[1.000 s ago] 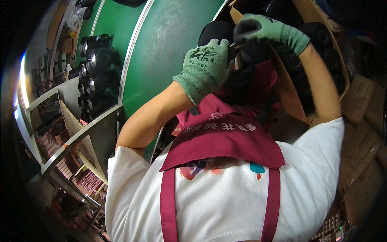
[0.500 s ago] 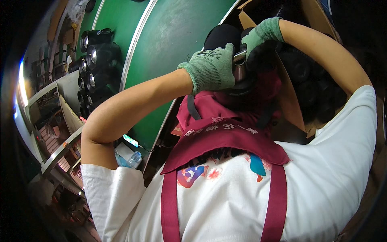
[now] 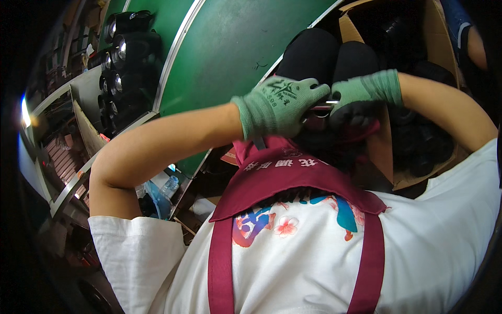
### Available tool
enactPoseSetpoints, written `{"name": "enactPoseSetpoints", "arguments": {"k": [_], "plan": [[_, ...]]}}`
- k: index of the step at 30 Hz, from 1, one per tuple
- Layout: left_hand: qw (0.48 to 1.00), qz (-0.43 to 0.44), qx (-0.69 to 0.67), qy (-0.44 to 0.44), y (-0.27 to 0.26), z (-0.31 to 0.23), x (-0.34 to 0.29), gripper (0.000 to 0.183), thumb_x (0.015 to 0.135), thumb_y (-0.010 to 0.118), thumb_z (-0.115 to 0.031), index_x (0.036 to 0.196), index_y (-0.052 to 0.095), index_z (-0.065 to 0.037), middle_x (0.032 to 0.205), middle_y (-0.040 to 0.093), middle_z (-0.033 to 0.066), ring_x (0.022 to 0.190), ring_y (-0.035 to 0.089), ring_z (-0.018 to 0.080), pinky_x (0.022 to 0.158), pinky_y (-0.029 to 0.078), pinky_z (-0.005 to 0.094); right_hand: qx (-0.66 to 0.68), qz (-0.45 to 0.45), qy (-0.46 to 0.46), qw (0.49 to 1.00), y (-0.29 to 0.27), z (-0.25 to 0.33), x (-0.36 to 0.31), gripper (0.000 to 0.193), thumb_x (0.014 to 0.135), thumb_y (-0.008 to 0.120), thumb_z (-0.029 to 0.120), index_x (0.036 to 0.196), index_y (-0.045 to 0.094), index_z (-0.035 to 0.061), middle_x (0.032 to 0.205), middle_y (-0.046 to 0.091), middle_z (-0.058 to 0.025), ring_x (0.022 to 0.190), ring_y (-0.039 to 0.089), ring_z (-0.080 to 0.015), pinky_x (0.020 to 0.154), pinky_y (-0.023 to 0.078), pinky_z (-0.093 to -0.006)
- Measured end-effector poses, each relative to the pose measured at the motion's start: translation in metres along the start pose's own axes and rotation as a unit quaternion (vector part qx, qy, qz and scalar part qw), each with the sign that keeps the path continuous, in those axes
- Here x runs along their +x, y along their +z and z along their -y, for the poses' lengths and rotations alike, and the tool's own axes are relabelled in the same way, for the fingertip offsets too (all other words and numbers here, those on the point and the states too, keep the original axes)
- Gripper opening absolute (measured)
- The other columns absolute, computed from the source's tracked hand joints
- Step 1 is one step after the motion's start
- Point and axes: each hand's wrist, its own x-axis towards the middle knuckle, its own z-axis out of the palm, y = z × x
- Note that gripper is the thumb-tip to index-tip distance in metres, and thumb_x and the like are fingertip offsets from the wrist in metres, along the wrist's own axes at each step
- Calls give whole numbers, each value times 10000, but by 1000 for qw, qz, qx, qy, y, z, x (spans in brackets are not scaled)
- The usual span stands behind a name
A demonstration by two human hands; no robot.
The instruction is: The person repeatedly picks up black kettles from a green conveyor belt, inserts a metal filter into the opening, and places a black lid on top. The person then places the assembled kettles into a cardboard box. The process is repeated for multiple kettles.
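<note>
My left hand [image 3: 282, 104], in a green knitted glove, is closed with its fingers curled over my lap. My right hand [image 3: 363, 97] is closed too, in a green glove with dark palm and fingers, and meets it from the right. Between them they grip a black round part with a shiny metal core [image 3: 317, 121]; a bright metal edge shows between the thumbs. Most of that part is hidden by the gloves and the dark shadow beneath. A maroon apron [image 3: 293, 183] lies bunched below my hands.
A green-topped bench [image 3: 225, 47] with metal edging runs along the left. Several black cylinders with shiny metal centres [image 3: 133, 49] are stacked on it. An open cardboard box [image 3: 379, 149] of black round parts stands at right. Another person's limb [image 3: 476, 47] shows at upper right.
Both hands have moved lower in the view and slightly right, still together on the part. More of the box and the person at upper right now shows.
</note>
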Motion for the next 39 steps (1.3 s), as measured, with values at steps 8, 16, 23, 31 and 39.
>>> {"name": "enactPoseSetpoints", "arguments": {"k": [8,16,23,31,39], "plan": [[923,-42,183,337,2,50,63,497,786,722,-236,1274,632,-215,1158,616,48,949,665,248,731,590,378,335,-109,-65,934,90,-14,-8,213,987,560,241,789,537,167,552,327,70,430,277,-65,408,211,-251],[808,-80,227,537,-1,37,112,351,832,646,-273,1165,683,-168,1274,603,106,952,685,260,748,606,364,545,-195,-184,794,144,-20,28,279,1008,528,192,736,480,156,541,325,45,410,289,-91,381,209,-271],[778,-69,222,584,9,28,131,324,853,632,-258,1163,685,-179,1243,613,101,969,676,285,784,593,375,588,-254,-267,721,166,-14,38,202,1012,539,195,818,536,138,584,351,60,465,320,-79,410,244,-250],[895,-423,-105,95,6,64,47,847,769,849,-202,1480,420,-32,1430,492,203,1282,533,371,1094,444,480,-103,-601,-68,790,50,-31,-69,324,967,649,358,1085,689,59,696,633,-39,627,643,-156,534,527,-299],[930,-269,-86,237,80,35,-37,817,598,931,-303,1325,612,-105,1437,494,175,1432,361,506,1153,385,580,-107,-593,-233,763,-144,84,59,492,885,725,496,961,713,10,776,716,-87,647,687,-199,578,541,-335]]}}
